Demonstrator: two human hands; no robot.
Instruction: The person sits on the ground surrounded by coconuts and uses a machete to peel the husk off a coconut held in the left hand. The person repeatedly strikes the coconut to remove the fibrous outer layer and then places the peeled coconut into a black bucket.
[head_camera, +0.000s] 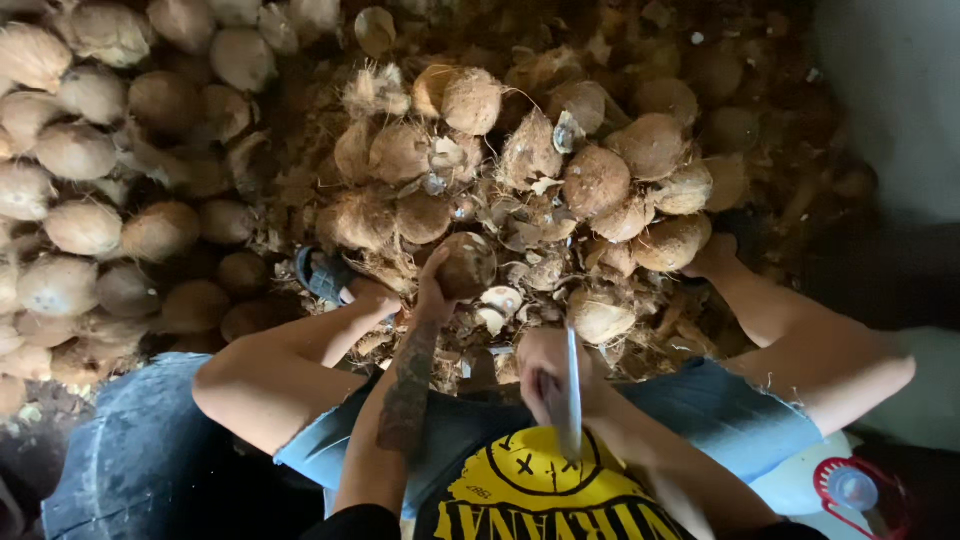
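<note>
A husked brown coconut (466, 264) sits in the left hand (436, 290), held out in front of the knees just above the litter of shell pieces. The fingers curl around its near side and grip it; the forearm behind them bears a dark tattoo. The right hand (548, 378) is drawn back close to the body, its fingers pressed together in a fist around the handle of a long knife (573, 390), whose pale blade appears as a blurred streak, pointing away from the body toward the coconut. Blade and coconut are apart.

The person sits with bare knees spread, in denim shorts and a black shirt with a yellow print. A foot in a blue sandal (322, 272) rests to the left of the held coconut. Ahead lies a heap of coconuts (560, 170) mixed with husk fibre and broken shell, and a larger pile of paler coconuts (80, 180) fills the left side. A red-rimmed plastic bottle (853, 487) stands at the lower right.
</note>
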